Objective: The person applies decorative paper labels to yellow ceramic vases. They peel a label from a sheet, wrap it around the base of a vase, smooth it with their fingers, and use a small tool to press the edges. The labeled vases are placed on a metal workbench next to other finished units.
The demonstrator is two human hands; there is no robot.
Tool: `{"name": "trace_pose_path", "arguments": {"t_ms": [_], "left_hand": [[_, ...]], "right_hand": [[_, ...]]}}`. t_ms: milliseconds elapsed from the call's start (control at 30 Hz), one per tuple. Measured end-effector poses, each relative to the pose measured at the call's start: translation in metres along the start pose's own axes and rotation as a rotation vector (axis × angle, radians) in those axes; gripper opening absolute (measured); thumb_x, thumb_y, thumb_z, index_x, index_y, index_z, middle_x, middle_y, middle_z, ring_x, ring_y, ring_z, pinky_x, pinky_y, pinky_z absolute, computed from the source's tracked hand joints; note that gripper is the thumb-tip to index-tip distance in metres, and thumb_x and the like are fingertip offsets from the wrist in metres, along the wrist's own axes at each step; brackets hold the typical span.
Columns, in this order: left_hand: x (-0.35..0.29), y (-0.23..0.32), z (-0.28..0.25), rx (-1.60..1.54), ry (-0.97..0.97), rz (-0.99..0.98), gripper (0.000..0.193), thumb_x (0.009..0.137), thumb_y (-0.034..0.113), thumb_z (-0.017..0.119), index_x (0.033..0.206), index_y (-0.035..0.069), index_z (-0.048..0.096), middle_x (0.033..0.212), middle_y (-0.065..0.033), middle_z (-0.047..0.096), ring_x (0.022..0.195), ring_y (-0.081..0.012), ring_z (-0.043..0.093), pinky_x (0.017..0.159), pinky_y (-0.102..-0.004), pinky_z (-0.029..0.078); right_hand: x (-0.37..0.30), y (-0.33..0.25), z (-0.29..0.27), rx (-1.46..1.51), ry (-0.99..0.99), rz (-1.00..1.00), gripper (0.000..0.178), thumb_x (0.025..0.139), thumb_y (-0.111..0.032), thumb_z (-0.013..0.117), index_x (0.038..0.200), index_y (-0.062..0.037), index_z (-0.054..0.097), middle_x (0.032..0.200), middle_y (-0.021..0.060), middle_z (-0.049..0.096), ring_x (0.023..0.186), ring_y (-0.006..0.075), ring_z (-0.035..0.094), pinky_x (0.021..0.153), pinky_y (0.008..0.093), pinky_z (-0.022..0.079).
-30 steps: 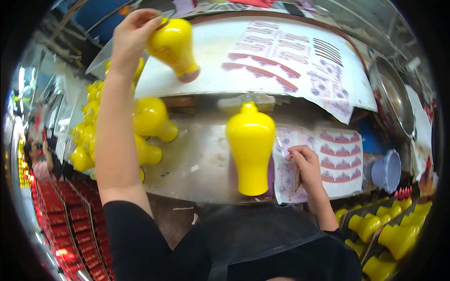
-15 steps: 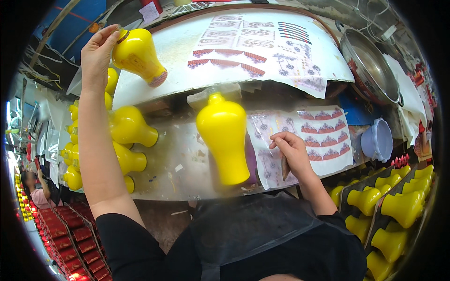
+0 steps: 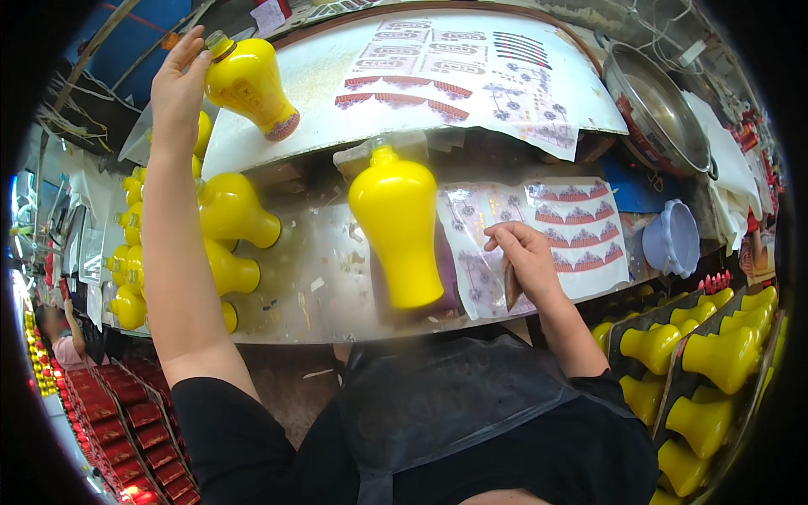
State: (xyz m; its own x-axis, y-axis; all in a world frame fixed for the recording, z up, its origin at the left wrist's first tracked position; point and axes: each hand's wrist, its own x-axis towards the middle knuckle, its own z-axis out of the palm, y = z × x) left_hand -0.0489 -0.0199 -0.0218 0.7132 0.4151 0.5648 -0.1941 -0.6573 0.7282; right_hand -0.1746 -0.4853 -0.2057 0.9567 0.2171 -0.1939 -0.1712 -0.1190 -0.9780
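Observation:
My left hand [image 3: 178, 80] is beside the neck of a yellow vase-shaped bottle [image 3: 251, 84] at the far left of the white board. Its fingers are stretched out, off the neck. This bottle bears a patterned label and a reddish band round its foot. A plain yellow bottle [image 3: 396, 223] lies before me, neck away from me, over something purple. My right hand [image 3: 528, 263] is curled around a thin brown flat piece [image 3: 511, 286], its kind unclear. Under and beside that hand lies a sheet of printed decals [image 3: 471, 252].
More yellow bottles [image 3: 231, 210] lie on the left of the table. Decal sheets [image 3: 446, 71] cover the raised white board [image 3: 316, 80]. A metal pan [image 3: 661, 101] and a lilac bucket [image 3: 671, 240] stand right. Racked yellow bottles [image 3: 715, 362] fill the lower right; red boxes [image 3: 126, 421] stand lower left.
My left fingers have let go of the decorated bottle's neck, and it stays on the white board. The view has shifted slightly. My right hand keeps its curled pose.

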Motion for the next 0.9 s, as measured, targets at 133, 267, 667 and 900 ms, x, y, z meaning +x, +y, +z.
{"name": "trace_pose_path", "arguments": {"t_ms": [133,267,667,900], "left_hand": [[-0.031,0.039,-0.008,-0.060,0.065,0.099,0.038,0.102,0.014,0.066,0.139,0.009,0.067,0.138,-0.0105,0.068,0.126,-0.0207,0.064,0.111,-0.0313,0.046],[-0.095,0.073,-0.007,-0.165,0.062,0.131,0.033,0.101,0.010,0.066,0.133,0.005,0.069,0.133,-0.0106,0.070,0.123,-0.0188,0.064,0.109,-0.0304,0.046],[-0.259,0.053,0.058,-0.228,-0.260,-0.069,0.056,0.085,0.011,0.074,0.138,0.002,0.058,0.147,-0.0169,0.056,0.135,-0.0311,0.054,0.115,-0.0416,0.040],[-0.275,0.038,0.069,-0.156,-0.262,0.073,0.066,0.082,0.015,0.077,0.142,0.004,0.053,0.150,-0.0198,0.054,0.136,-0.0396,0.051,0.117,-0.0489,0.037]], "right_hand": [[0.013,-0.015,-0.002,-0.332,0.130,-0.324,0.019,0.099,-0.015,0.068,0.100,0.0023,0.076,0.091,0.0088,0.074,0.075,0.0147,0.065,0.068,0.0289,0.052],[0.036,-0.037,-0.006,-0.583,0.225,-0.595,0.009,0.091,-0.009,0.073,0.098,-0.0043,0.077,0.096,0.0101,0.073,0.072,0.0245,0.069,0.064,0.0330,0.054],[0.112,-0.083,0.002,-1.225,0.197,-0.903,0.034,0.092,-0.015,0.074,0.126,-0.0127,0.071,0.132,0.0087,0.068,0.089,0.0286,0.074,0.074,0.0372,0.061],[0.128,-0.090,0.011,-1.351,0.179,-0.803,0.031,0.092,-0.012,0.072,0.123,-0.0137,0.072,0.132,0.0081,0.068,0.090,0.0301,0.075,0.077,0.0387,0.061]]}}
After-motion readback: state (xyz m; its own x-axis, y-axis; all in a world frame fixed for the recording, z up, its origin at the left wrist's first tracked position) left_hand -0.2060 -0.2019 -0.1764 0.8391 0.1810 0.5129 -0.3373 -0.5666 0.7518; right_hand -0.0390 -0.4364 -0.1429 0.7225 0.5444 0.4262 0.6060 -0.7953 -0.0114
